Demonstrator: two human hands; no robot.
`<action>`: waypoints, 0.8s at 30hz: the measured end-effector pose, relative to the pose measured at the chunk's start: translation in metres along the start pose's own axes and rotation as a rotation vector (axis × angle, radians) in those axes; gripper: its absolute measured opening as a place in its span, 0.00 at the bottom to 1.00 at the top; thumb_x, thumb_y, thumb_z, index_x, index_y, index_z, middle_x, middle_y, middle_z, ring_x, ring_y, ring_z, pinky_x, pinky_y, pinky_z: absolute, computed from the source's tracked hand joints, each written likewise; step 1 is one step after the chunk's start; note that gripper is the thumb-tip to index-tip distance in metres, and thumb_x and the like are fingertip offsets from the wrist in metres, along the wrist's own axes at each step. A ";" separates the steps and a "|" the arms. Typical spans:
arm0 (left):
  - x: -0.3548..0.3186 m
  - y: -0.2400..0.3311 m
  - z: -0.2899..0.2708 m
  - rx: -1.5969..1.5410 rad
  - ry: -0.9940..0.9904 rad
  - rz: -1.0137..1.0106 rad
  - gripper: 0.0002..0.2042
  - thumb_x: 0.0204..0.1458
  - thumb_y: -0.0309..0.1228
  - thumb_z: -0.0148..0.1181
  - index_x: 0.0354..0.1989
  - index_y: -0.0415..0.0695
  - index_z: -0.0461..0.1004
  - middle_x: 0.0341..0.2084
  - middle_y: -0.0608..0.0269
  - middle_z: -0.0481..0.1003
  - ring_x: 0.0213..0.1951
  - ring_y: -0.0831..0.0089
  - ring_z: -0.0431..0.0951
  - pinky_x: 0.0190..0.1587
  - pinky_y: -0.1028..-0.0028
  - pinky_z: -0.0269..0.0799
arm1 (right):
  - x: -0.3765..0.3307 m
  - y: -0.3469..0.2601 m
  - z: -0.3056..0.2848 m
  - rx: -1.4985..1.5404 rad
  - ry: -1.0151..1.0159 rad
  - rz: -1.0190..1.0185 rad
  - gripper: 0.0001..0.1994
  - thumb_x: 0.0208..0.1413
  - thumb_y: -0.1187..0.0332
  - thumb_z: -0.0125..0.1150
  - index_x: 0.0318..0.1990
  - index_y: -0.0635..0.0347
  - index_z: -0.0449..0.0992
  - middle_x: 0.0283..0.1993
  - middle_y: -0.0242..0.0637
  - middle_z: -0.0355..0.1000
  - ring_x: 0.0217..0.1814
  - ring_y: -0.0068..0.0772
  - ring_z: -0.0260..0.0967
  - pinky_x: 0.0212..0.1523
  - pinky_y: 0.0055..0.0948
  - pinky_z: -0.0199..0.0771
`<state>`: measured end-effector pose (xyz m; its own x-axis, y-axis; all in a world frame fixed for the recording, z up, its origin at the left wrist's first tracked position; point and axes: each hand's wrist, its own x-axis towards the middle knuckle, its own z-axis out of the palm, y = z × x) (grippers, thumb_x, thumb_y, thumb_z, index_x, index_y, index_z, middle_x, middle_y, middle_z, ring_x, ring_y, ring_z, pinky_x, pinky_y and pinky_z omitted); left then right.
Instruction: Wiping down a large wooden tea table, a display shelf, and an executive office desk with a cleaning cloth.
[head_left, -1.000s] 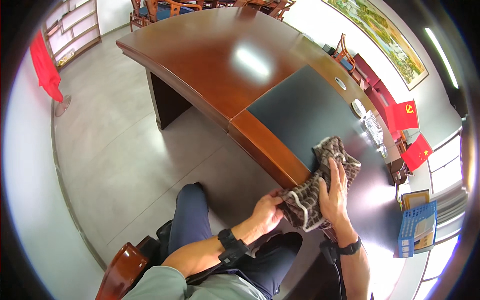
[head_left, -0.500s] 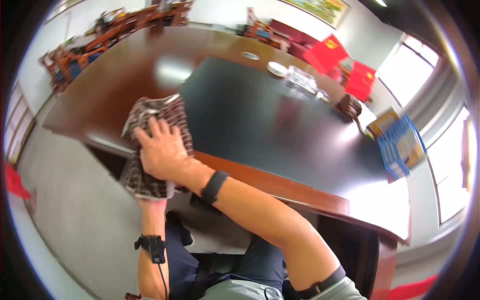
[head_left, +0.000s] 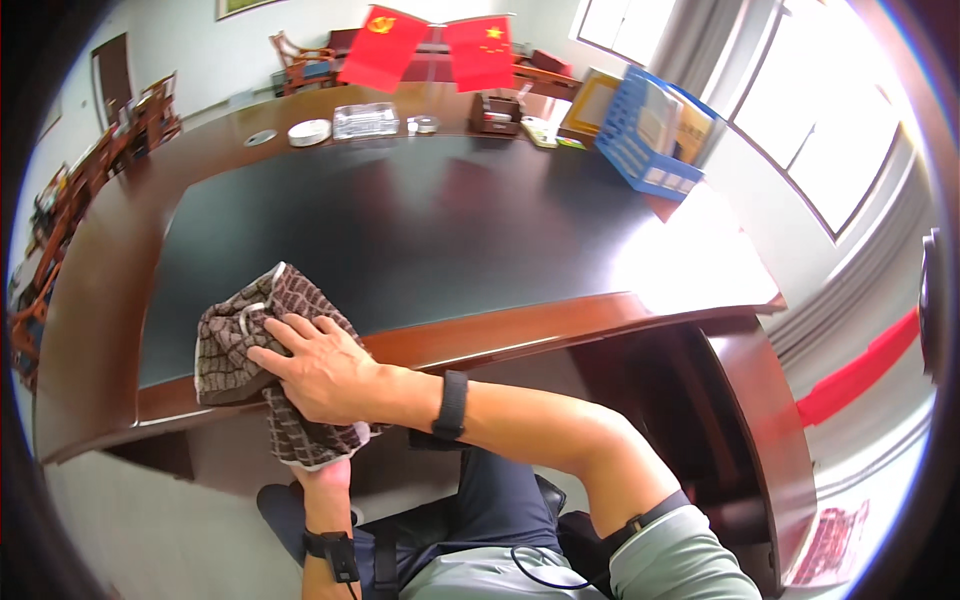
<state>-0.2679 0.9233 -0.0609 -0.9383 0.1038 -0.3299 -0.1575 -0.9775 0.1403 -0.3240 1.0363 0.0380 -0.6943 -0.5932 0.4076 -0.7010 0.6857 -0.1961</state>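
Note:
A brown checked towel (head_left: 312, 300) with a pale edge lies bunched over the near left edge of the desk. My right hand (head_left: 322, 372) rests on top of it, fingers spread and stretched out across the cloth. Beneath the hanging part of the towel is my left hand (head_left: 325, 474); only its heel and wrist show, the fingers being covered by cloth. Under the towel's far part is the desk's black inlaid top (head_left: 400, 220), framed by glossy brown wood (head_left: 490, 333).
Along the desk's far side stand a white round dish (head_left: 309, 133), a clear glass ashtray (head_left: 366, 121), two small red flags (head_left: 480, 55), a brown desk organizer (head_left: 496, 114) and a blue file holder (head_left: 640, 135) with papers. Wooden chairs (head_left: 300, 62) stand beyond. Windows are on the right.
My view has swung to the right, so the desk now lies more squarely ahead. The right hand stays on the towel, which has bunched and folded differently.

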 end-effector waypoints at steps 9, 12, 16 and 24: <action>0.016 0.108 -0.057 0.178 -0.121 -0.265 0.23 0.66 0.44 0.40 0.65 0.47 0.64 0.62 0.60 0.68 0.63 0.61 0.67 0.65 0.57 0.64 | 0.024 -0.091 0.020 -0.207 0.102 0.310 0.26 0.54 0.67 0.55 0.63 0.53 0.65 0.66 0.54 0.60 0.66 0.52 0.59 0.61 0.51 0.62; 0.021 0.138 -0.070 0.286 -0.163 -0.296 0.20 0.65 0.39 0.43 0.61 0.46 0.67 0.58 0.60 0.71 0.59 0.63 0.71 0.62 0.60 0.68 | 0.037 -0.122 0.023 -0.276 0.092 0.430 0.28 0.54 0.68 0.56 0.65 0.52 0.64 0.66 0.52 0.60 0.68 0.53 0.59 0.64 0.51 0.59; 0.032 0.175 -0.082 0.358 -0.079 -0.469 0.15 0.59 0.31 0.47 0.51 0.39 0.73 0.48 0.59 0.77 0.50 0.65 0.76 0.54 0.60 0.72 | 0.044 -0.152 0.033 -0.382 0.120 0.619 0.29 0.54 0.69 0.56 0.66 0.49 0.64 0.67 0.50 0.60 0.69 0.54 0.58 0.65 0.51 0.58; 0.016 0.190 -0.061 0.602 -0.404 -0.792 0.25 0.58 0.27 0.54 0.64 0.37 0.60 0.60 0.51 0.66 0.60 0.55 0.68 0.61 0.51 0.64 | -0.043 -0.100 0.009 -0.671 0.415 0.860 0.23 0.50 0.74 0.52 0.56 0.52 0.74 0.60 0.47 0.69 0.63 0.49 0.65 0.63 0.46 0.65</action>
<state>-0.2939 0.7280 -0.0969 -0.5176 0.8292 -0.2109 -0.7880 -0.3659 0.4952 -0.2261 0.9895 0.0319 -0.7049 0.2741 0.6542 0.2882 0.9534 -0.0889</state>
